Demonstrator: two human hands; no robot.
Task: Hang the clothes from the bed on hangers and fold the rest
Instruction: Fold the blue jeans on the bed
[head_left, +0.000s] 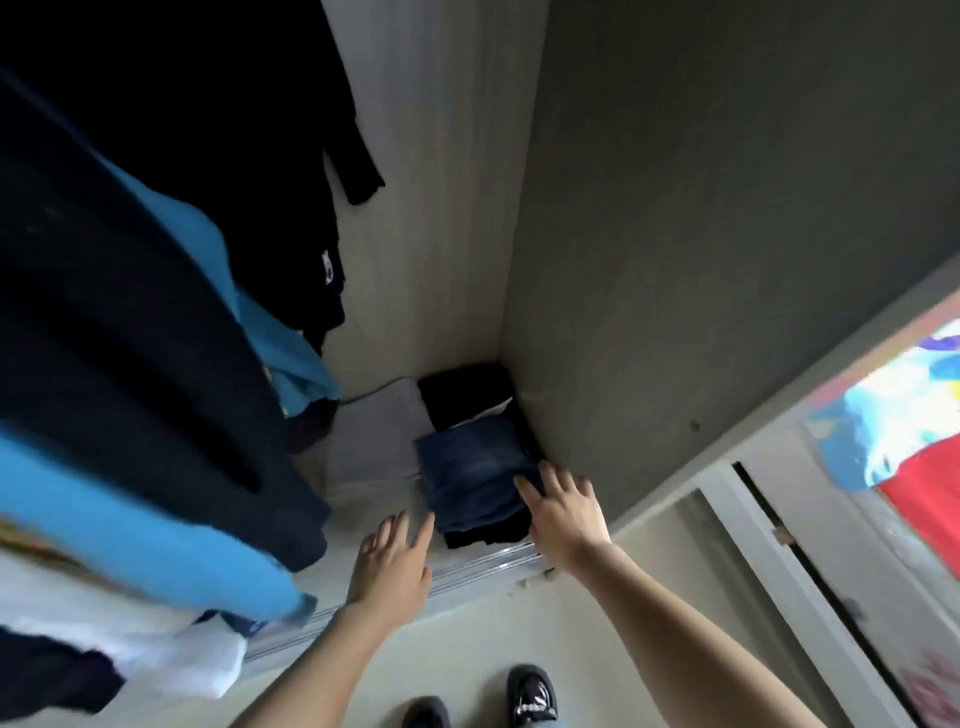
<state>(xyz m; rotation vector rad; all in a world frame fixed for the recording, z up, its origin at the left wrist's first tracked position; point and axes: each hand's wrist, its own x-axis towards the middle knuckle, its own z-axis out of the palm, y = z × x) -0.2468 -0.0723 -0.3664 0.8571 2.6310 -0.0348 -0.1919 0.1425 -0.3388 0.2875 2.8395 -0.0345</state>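
Folded dark blue jeans (467, 467) lie on top of a dark stack on the wardrobe floor, in the right corner. My right hand (563, 512) rests with straight fingers on the stack's near right edge. My left hand (392, 558) hovers just left of the stack, fingers straight, holding nothing. Behind the jeans lies a folded black garment (462, 397), and to the left a folded grey one (374, 441). Dark and bright blue clothes (156, 364) hang on the left.
The wardrobe side wall (701, 260) rises close on the right. A metal sliding-door track (467, 569) runs along the wardrobe's front edge. White cloth (171, 654) hangs at lower left. My shoes (530, 693) stand on the floor below. A colourful cloth (904, 415) shows at far right.
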